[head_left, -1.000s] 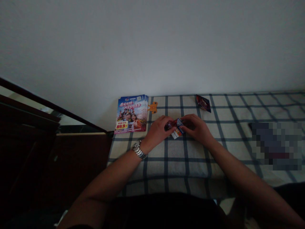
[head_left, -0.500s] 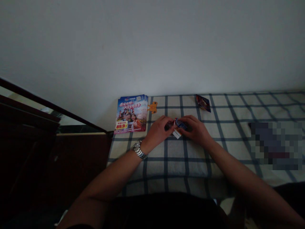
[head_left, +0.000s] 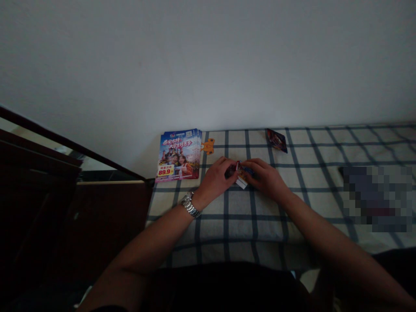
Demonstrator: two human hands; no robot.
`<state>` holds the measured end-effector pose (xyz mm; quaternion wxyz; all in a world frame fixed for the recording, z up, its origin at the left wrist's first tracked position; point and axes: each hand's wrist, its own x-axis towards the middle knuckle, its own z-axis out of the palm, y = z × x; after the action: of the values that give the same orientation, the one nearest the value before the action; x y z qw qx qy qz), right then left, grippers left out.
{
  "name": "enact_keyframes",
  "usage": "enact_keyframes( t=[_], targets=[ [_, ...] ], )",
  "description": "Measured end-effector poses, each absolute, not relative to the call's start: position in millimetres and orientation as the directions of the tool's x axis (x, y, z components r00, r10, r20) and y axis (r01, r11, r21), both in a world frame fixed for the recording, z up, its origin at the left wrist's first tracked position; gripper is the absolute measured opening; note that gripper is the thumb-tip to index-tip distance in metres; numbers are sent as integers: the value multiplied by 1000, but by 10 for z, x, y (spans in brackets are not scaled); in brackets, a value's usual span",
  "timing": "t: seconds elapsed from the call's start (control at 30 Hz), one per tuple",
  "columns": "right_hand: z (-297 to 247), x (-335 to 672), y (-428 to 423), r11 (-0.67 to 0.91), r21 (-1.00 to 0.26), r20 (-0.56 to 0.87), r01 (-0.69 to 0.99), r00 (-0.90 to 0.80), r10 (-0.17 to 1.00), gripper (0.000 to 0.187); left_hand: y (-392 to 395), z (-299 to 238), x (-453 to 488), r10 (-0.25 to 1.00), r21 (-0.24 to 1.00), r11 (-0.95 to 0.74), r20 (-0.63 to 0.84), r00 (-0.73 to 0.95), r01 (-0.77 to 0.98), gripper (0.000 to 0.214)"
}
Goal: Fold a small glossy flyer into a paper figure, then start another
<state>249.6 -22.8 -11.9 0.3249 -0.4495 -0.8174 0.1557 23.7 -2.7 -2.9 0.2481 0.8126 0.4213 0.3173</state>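
Observation:
Between my two hands is a small folded paper flyer (head_left: 241, 183), with a white corner sticking out toward me and blue and red print above it. My left hand (head_left: 218, 177), with a silver watch on the wrist, pinches its left side between thumb and fingers. The right side is gripped by my right hand (head_left: 265, 178), whose fingers curl over the paper and hide much of it. Up and to the left lies a stack of printed flyers (head_left: 178, 158). A dark folded paper piece (head_left: 277, 141) rests beyond my right hand.
A checked cloth (head_left: 211, 229) covers the surface under my hands, with an orange bear figure (head_left: 208, 146) on it beside the stack. A blurred-out dark object (head_left: 373, 199) lies at the right. The white wall (head_left: 227, 65) borders the back; dark wooden furniture (head_left: 107, 225) stands left.
My right fingers have shifted slightly over the folded flyer, and less of its blue print shows. My left hand stays in nearly the same place.

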Motion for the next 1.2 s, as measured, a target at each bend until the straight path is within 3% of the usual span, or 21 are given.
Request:
enact_keyframes(
  t=[0.4,0.77,1.2],
  targets=[
    [-128,2504,-229,605,-446,446,660,-422,789,31,-25,-58,239,835,648,-538,326,443,539,17],
    [-131,2494,-216,661,-449,471,601,-470,747,35,-27,-57,236,834,654,-538,320,450,532,18],
    [-137,2477,-200,668,-428,486,609,-468,738,21,-35,-28,246,833,654,-539,316,455,531,16]
  ],
)
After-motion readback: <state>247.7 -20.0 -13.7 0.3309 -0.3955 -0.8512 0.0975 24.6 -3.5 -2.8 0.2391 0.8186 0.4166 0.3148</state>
